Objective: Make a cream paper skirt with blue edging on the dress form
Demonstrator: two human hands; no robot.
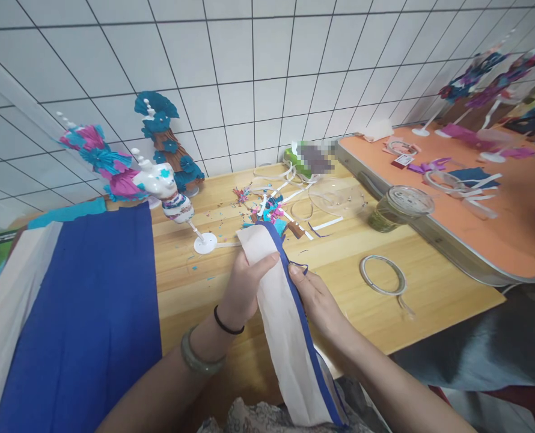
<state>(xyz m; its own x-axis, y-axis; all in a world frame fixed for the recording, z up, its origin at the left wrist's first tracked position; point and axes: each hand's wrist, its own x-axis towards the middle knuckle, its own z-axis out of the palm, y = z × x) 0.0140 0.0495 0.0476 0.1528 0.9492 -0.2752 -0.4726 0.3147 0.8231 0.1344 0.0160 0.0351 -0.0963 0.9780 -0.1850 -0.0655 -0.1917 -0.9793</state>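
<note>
A long strip of pale pink crepe paper [282,337] with a dark blue paper edge [310,355] runs from above my hands down to my lap. My left hand [246,282] grips the pale strip near its upper end, thumb on top and fingers behind. At the blue edge, my right hand [315,294] is closed, with thumb and fingers pinching it. A thin blue sliver [300,266] curls out by the right fingertips. Beyond the strip's top end lies a pile of coloured paper scraps [272,207]. A small white-based mannequin [168,201] stands left of my hands.
Blue crepe sheets [109,288] cover the table's left side. Two dressed mannequins [103,159] [171,141] stand by the tiled wall. To the right are a tape roll [382,275], a lidded jar [400,207] and an orange table [484,240] holding scraps and mannequins.
</note>
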